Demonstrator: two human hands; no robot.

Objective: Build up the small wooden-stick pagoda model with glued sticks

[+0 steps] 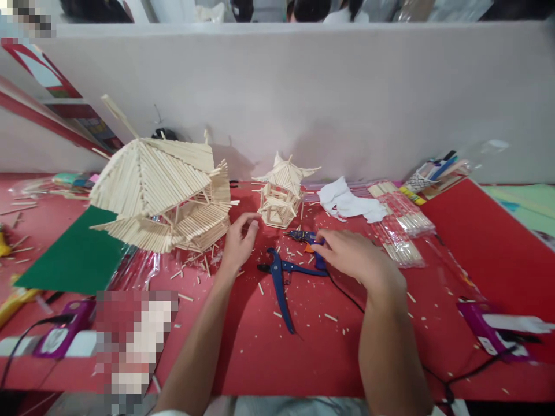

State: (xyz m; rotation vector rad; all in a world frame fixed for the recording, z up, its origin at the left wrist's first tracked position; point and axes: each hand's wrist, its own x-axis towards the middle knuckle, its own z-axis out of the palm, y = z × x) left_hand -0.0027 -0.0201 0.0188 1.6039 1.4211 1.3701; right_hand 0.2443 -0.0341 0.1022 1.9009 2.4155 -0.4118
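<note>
A small stick pavilion (280,199) with upturned roof corners stands upright near the wall. My left hand (243,234) is just left of its base, thumb apart from the curved fingers, with nothing seen in it. At the rear of a blue hot glue gun (301,236) with an orange trigger is my right hand (347,254), its finger and thumb closed about the gun's back end; the palm side is hidden. Blue-handled cutters (280,283) lie spread on the table between my forearms. To the left stands a larger stick pavilion (160,190) with a broad sloping roof.
Stick offcuts are scattered over the red table (260,364). White cloth (347,199) and bagged sticks (399,225) lie right of the small pavilion. A pen holder (427,176), green sheet (78,254) and purple power strips (65,329) sit farther out. A pale partition (281,86) rises behind.
</note>
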